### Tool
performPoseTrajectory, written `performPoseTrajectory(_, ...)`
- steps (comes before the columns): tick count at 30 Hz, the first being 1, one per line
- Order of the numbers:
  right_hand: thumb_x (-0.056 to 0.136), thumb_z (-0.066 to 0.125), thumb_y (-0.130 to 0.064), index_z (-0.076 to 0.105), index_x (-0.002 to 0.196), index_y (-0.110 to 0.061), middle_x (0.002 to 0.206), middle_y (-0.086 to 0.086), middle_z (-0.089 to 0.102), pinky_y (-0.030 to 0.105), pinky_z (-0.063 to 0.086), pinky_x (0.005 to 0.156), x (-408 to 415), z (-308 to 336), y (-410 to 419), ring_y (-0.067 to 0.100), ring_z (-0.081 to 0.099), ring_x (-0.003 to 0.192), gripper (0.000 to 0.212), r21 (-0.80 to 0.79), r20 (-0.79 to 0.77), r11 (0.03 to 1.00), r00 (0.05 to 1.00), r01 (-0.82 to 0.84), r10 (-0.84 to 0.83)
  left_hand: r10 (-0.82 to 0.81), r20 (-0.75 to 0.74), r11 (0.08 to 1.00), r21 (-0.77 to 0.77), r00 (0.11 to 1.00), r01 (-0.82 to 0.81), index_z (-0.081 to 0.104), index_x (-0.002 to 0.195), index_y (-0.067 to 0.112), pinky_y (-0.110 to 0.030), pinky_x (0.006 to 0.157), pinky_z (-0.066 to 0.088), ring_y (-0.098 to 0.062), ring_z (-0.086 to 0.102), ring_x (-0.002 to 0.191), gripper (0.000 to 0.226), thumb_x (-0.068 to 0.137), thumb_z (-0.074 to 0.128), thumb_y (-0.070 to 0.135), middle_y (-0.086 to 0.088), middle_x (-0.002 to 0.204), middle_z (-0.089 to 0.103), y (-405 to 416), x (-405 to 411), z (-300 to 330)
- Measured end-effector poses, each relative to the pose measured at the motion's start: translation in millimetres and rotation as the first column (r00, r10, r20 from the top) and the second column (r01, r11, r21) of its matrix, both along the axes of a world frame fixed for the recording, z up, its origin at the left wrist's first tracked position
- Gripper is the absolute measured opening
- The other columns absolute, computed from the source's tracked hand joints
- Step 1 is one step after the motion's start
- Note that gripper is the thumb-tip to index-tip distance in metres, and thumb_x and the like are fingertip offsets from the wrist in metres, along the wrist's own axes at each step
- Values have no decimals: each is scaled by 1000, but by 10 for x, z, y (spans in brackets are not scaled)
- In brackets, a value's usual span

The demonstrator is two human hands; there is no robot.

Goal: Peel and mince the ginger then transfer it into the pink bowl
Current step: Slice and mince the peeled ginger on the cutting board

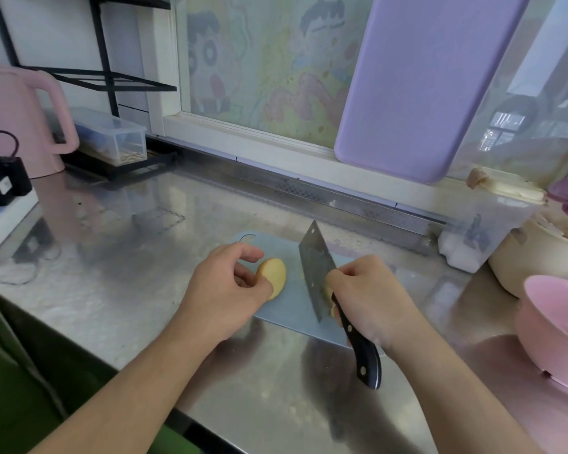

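Your right hand's grip (371, 296) is curled tight round the black riveted handle of the steel cleaver (318, 276), blade edge down on the pale blue cutting board (295, 309). Your left hand (230, 286) pinches the peeled yellow ginger piece (274, 276), which lies on the board just left of the blade. Well to your right, the pink bowl (558, 329) sits on the steel counter (128, 257).

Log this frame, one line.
left hand holds ginger | right hand grips cleaver | pink bowl empty
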State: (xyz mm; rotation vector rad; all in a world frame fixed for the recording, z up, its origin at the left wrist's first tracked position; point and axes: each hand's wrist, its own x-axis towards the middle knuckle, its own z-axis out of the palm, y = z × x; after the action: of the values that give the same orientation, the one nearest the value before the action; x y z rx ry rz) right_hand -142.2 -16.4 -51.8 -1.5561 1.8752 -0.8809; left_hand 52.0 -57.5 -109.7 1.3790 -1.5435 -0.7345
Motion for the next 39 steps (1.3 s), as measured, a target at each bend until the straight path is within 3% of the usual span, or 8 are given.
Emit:
performPoseTrajectory(10, 92, 48, -6, 54, 65, -2, 53, 16, 50, 26, 41, 41, -47, 72, 36, 23, 41, 39, 28, 29, 255, 999, 967, -31, 22, -20, 177, 948, -308, 984, 74, 66, 99, 31, -10, 66, 41, -7, 57, 75, 26, 84, 79, 15, 15, 92, 53, 58, -24, -44)
performPoseTrajectory(15, 84, 58, -1, 50, 50, -14, 53, 12, 42, 23, 30, 44, -57, 87, 46, 20, 35, 41, 37, 87, 393, 995, 920, -42, 4, -127, 216, 943, -277, 968, 186, 64, 102, 37, -24, 68, 52, -13, 61, 85, 35, 82, 76, 11, 16, 102, 56, 45, -31, -74)
performPoseTrajectory(19, 77, 54, 10, 47, 43, -10, 51, 7, 38, 17, 29, 41, -70, 89, 35, 18, 34, 41, 39, 152, 512, 988, 858, -28, -54, -173, 173, 944, -251, 970, 213, 66, 113, 39, -16, 67, 46, -18, 61, 81, 42, 84, 73, 9, 17, 108, 57, 23, -20, -85)
performPoseTrajectory(27, 73, 55, 6, 48, 37, -17, 50, 8, 42, 30, 32, 55, -74, 85, 40, 22, 37, 47, 43, 133, 362, 991, 931, -3, -46, -140, 176, 965, -196, 974, 174, 63, 113, 40, -15, 70, 46, -11, 63, 83, 33, 90, 70, 18, 18, 110, 55, 15, -29, -100)
performPoseTrajectory(31, 74, 62, -2, 67, 70, -7, 46, 4, 49, 33, 38, 56, -47, 67, 42, 23, 45, 45, 8, 73, 254, 997, 967, -14, -5, -131, 162, 967, -196, 978, 162, 63, 113, 41, -16, 69, 47, -11, 63, 83, 32, 91, 71, 19, 19, 110, 56, 6, -29, -108)
performPoseTrajectory(34, 76, 65, -5, 69, 95, -11, 45, -1, 53, 28, 39, 52, -47, 61, 48, 19, 49, 41, 20, 87, 303, 996, 953, 3, -29, -127, 161, 968, -196, 979, 158, 63, 113, 41, -16, 69, 47, -11, 63, 83, 31, 91, 71, 20, 18, 110, 56, 0, -28, -117)
performPoseTrajectory(37, 59, 58, -10, 57, 57, -17, 51, 5, 44, 30, 30, 55, -12, 132, 103, 21, 40, 46, 7, 83, 340, 996, 941, -23, -6, -125, 165, 968, -197, 978, 157, 62, 112, 43, -17, 69, 47, -10, 63, 82, 31, 91, 70, 22, 19, 110, 56, -15, -24, -126)
performPoseTrajectory(39, 64, 54, -2, 46, 46, -19, 55, 8, 38, 29, 25, 53, -43, 143, 98, 20, 34, 48, 26, 108, 403, 994, 915, -14, -31, -124, 164, 968, -198, 979, 156, 62, 112, 42, -17, 69, 46, -9, 63, 82, 31, 91, 70, 22, 19, 109, 56, -18, -21, -124)
